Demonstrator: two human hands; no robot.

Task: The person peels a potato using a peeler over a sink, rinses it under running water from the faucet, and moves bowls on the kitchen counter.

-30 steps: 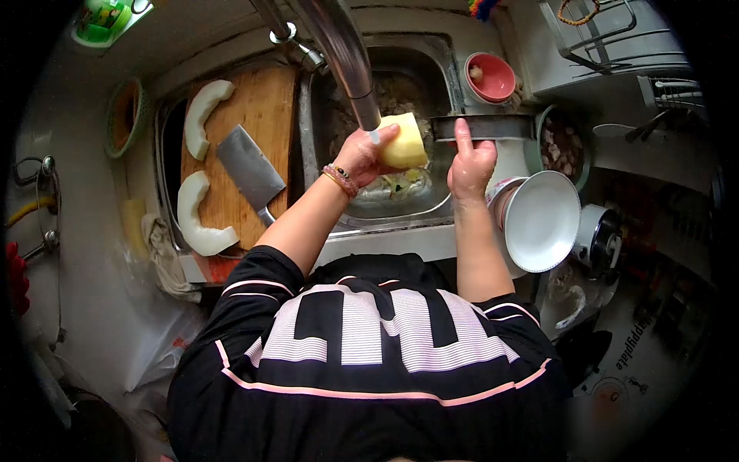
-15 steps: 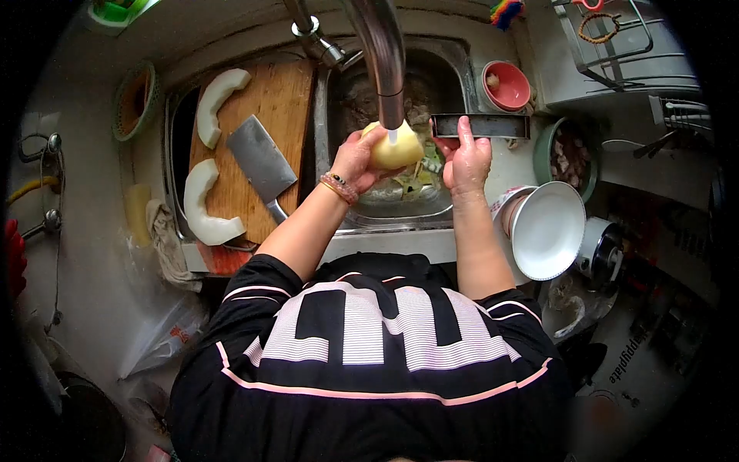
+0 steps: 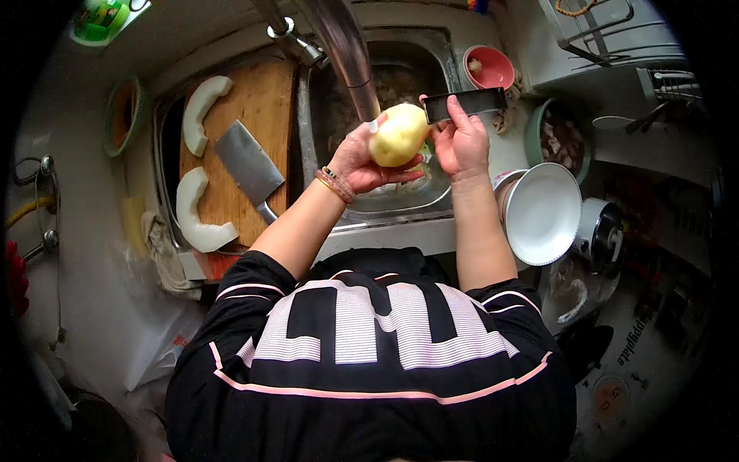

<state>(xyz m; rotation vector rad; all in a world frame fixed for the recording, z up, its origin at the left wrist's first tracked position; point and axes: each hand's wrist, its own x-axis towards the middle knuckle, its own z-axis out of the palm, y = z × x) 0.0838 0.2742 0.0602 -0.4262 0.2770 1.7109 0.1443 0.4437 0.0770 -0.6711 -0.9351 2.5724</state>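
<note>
Under the tap (image 3: 350, 61), my left hand (image 3: 356, 160) holds a peeled yellow potato (image 3: 398, 136) over the sink (image 3: 385, 212), with its palm turned up beneath it. My right hand (image 3: 462, 144) grips a dark flat tool (image 3: 469, 104), thumb on top; the tool's left end is close to the potato. Whether the tool touches the potato is hard to tell. Pale scraps lie at the bottom of the sink below my hands, partly hidden.
Left of the sink, a cleaver (image 3: 250, 163) and two curved white melon pieces (image 3: 202, 115) lie on a wooden board (image 3: 265, 100). To the right are a pink bowl (image 3: 493, 69), a green bowl of meat (image 3: 562, 142) and a white bowl (image 3: 543, 214).
The potato has been turned and now rests on my more open left palm. My right hand has moved the dark tool up and left, tilting it. The view has shifted slightly.
</note>
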